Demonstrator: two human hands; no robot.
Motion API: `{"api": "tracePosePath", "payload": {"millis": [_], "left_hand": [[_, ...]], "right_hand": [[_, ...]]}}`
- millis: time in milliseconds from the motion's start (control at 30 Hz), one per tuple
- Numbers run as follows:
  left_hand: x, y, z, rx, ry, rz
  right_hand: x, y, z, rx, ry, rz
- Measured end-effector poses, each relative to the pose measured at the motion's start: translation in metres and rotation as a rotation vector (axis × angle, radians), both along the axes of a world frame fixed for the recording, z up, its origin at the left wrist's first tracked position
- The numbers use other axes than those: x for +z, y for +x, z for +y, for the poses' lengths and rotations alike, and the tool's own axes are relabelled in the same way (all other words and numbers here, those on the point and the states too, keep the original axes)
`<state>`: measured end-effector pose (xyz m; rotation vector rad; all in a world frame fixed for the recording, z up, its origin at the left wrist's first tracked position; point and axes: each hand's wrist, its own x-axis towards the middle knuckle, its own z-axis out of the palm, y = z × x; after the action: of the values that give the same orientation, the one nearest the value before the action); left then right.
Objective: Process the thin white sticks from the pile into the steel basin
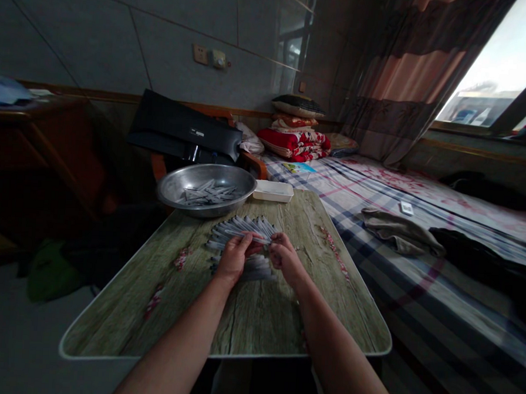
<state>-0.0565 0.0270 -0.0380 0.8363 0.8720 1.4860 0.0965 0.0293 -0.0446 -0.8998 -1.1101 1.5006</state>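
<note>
On the low table (186,310), my left hand (234,255) and my right hand (285,257) are close together. A slim, pale, pen-like tube (262,240) spans the small gap between them, with the fingers of both hands closed around its ends. Right behind my hands lies a fanned row of similar grey-white tubes (231,225) with dark tips. More tubes (261,273) lie side by side just beneath my hands, partly covered by them. What exactly the tubes are is too small to make out.
A wide metal basin (170,198) with many loose tubes (210,193) stands at the table's far left corner. Beside it is a white tray (285,196). A black monitor-like panel (185,128) leans behind. The bed (346,195) with folded bedding (292,144) runs along the right.
</note>
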Motion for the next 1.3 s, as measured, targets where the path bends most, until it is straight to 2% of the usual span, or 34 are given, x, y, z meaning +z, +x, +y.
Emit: {"api": "tracePosePath", "payload": {"millis": [167,367,533,733,867,967,1133,1300], "left_hand": [[-0.001,0.000,0.000,0.002,0.001,0.014],[-0.001,-0.001,0.001,0.009,0.011,0.000],[0.001,0.000,-0.001,0.021,0.011,0.022],[0.000,-0.001,0.001,0.014,0.011,0.000],[0.000,0.000,0.000,0.001,0.021,0.024],[0.001,-0.001,-0.001,0.043,0.031,0.030],[0.003,-0.007,0.001,0.170,0.031,-0.057],[0.004,-0.008,0.004,0.183,0.008,-0.127]], "right_hand": [[0.000,-0.001,0.002,-0.021,-0.031,-0.134],[0.000,0.000,0.000,0.007,-0.047,0.019],[-0.001,0.000,0.001,-0.005,-0.044,-0.107],[0.004,-0.002,-0.003,0.066,-0.074,0.073],[0.007,-0.003,-0.004,0.083,-0.112,0.043],[0.008,-0.002,-0.003,0.078,-0.093,0.010],[0.009,0.001,-0.002,0.087,-0.148,0.071],[0.010,0.001,-0.003,0.099,-0.202,0.097]]}}
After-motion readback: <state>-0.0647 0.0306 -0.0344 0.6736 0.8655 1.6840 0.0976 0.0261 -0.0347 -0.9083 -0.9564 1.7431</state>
